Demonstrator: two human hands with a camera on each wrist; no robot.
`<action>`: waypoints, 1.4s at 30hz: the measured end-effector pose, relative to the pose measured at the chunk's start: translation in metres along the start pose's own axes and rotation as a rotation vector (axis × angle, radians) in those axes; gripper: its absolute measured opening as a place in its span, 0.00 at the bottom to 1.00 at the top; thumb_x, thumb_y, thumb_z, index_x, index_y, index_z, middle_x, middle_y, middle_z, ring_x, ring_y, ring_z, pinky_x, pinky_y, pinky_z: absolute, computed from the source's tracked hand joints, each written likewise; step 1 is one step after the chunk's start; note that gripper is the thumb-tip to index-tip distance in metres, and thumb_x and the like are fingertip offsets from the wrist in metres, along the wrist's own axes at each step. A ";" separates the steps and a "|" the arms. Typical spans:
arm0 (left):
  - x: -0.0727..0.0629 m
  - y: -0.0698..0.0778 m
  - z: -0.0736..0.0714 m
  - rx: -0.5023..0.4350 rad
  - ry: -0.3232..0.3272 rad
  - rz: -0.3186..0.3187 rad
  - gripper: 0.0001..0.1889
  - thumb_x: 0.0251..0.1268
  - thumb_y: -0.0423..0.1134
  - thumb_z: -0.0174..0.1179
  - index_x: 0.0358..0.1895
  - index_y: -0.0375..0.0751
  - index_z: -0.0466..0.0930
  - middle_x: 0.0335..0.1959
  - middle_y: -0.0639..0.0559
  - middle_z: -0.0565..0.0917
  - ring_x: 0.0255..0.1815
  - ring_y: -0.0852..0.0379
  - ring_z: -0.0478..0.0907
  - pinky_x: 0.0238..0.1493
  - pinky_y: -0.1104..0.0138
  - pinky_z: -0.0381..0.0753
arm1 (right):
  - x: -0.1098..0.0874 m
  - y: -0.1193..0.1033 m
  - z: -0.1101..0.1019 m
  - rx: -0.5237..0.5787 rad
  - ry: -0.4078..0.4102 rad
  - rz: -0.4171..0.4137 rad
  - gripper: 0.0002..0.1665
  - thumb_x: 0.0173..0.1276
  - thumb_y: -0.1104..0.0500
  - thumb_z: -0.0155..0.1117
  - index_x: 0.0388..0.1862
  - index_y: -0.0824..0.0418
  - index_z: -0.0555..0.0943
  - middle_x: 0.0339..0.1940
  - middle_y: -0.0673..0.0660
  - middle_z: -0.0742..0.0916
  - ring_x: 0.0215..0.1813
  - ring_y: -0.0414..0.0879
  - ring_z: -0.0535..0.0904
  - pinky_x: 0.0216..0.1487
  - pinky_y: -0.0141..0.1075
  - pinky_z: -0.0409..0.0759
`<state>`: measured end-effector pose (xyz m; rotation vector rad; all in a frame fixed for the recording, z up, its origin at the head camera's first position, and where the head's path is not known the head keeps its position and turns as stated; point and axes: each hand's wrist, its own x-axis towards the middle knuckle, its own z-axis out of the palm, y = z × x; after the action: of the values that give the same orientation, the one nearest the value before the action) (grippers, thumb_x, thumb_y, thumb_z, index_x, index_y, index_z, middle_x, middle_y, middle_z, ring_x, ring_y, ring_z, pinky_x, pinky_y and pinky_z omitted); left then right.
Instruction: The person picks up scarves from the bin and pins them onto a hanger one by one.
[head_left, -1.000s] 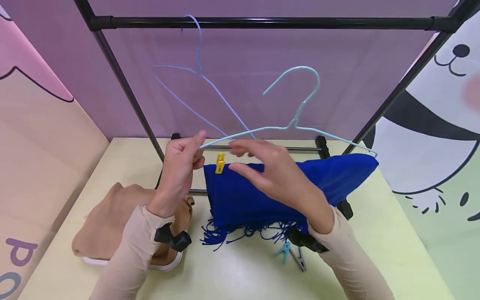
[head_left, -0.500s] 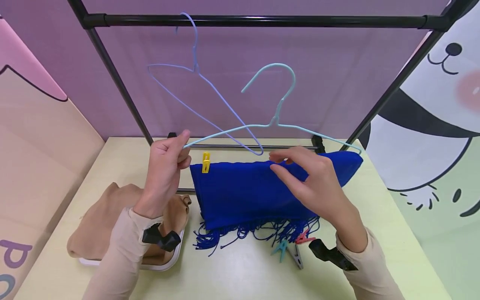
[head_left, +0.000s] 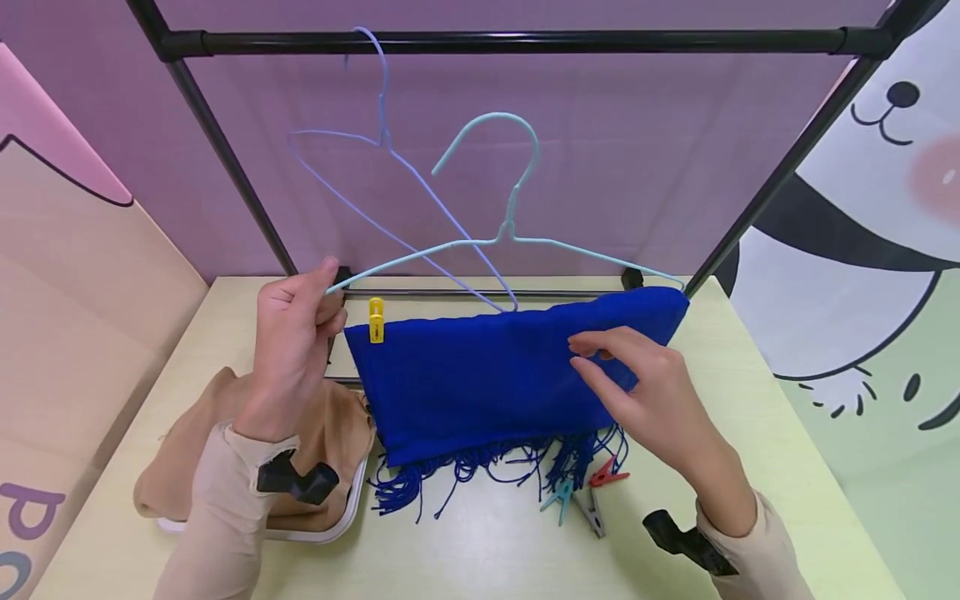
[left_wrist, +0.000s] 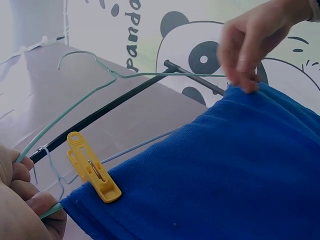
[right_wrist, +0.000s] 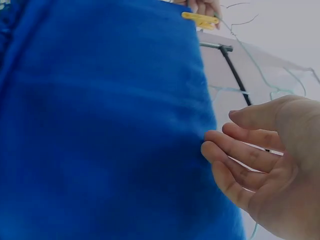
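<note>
My left hand (head_left: 288, 346) grips the left corner of a mint-green clothes hanger (head_left: 510, 229), its hook pointing up. A folded blue fringed scarf (head_left: 480, 375) hangs over the hanger's lower bar. One yellow clothespin (head_left: 377, 321) clips the scarf's top edge near my left hand; the left wrist view shows this clothespin (left_wrist: 92, 167) up close. My right hand (head_left: 652, 392) is in front of the scarf's right part, fingers loosely bent and thumb apart. In the right wrist view, the fingertips (right_wrist: 210, 145) are right at the scarf's edge and hold nothing.
A black rack's top bar (head_left: 600, 42) runs behind, with an unloaded purple hanger (head_left: 382, 125) on it. Brown cloth (head_left: 187, 458) fills a white tray (head_left: 322, 537) at left. Teal (head_left: 558, 498), grey (head_left: 592, 514) and red (head_left: 606, 475) clothespins lie on the table.
The hanger and scarf have shifted left with my left hand. My right hand has moved right along the scarf, away from the yellow clothespin, and the red clothespin has come into view.
</note>
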<state>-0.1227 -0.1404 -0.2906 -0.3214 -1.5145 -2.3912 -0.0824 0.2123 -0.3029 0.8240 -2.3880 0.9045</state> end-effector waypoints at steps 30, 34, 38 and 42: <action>0.001 0.009 -0.010 -0.070 -0.010 0.030 0.24 0.73 0.35 0.58 0.14 0.34 0.73 0.14 0.52 0.52 0.14 0.57 0.49 0.18 0.67 0.47 | -0.116 0.019 0.045 -0.102 -0.432 0.396 0.12 0.67 0.61 0.69 0.49 0.57 0.86 0.45 0.49 0.87 0.43 0.39 0.82 0.45 0.37 0.84; 0.002 0.009 -0.010 -0.071 -0.005 0.032 0.24 0.73 0.35 0.59 0.14 0.34 0.73 0.14 0.52 0.52 0.14 0.57 0.49 0.18 0.67 0.47 | -0.126 0.021 0.051 -0.207 -0.462 0.315 0.13 0.64 0.58 0.72 0.48 0.57 0.86 0.44 0.47 0.86 0.46 0.40 0.80 0.49 0.41 0.83; 0.001 0.010 -0.011 -0.077 -0.008 0.037 0.26 0.73 0.35 0.58 0.11 0.34 0.70 0.14 0.52 0.51 0.13 0.57 0.48 0.18 0.67 0.46 | -0.134 0.024 0.057 -0.249 -0.516 0.273 0.15 0.62 0.55 0.74 0.47 0.58 0.86 0.42 0.48 0.85 0.44 0.40 0.78 0.48 0.41 0.83; 0.000 0.010 -0.012 -0.072 -0.004 0.032 0.27 0.73 0.35 0.59 0.11 0.34 0.69 0.13 0.52 0.51 0.13 0.58 0.49 0.18 0.67 0.46 | -0.137 0.025 0.061 -0.214 -0.611 0.365 0.15 0.62 0.56 0.74 0.47 0.58 0.86 0.42 0.49 0.85 0.44 0.41 0.78 0.49 0.43 0.83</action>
<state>-0.1198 -0.1556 -0.2871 -0.3639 -1.4163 -2.4259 -0.0129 0.2349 -0.4365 0.6549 -3.1779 0.5496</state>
